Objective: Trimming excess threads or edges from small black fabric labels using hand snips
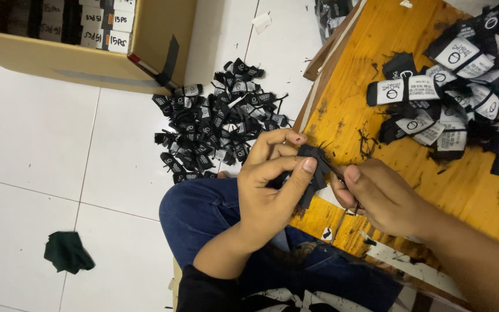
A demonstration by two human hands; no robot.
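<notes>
My left hand pinches a small black fabric label between thumb and fingers, just off the edge of a low wooden table. My right hand is closed beside it, gripping a thin dark tool whose tip touches the label; I cannot tell what kind of tool it is. On the table's far right lies a heap of black-and-white woven labels. A second heap of black labels lies on the white tiled floor beyond my hands.
A cardboard box with packed bundles stands at the top left on the floor. A dark green cloth scrap lies on the tiles at the lower left. My knee in blue jeans is under my hands. Black thread bits litter the table.
</notes>
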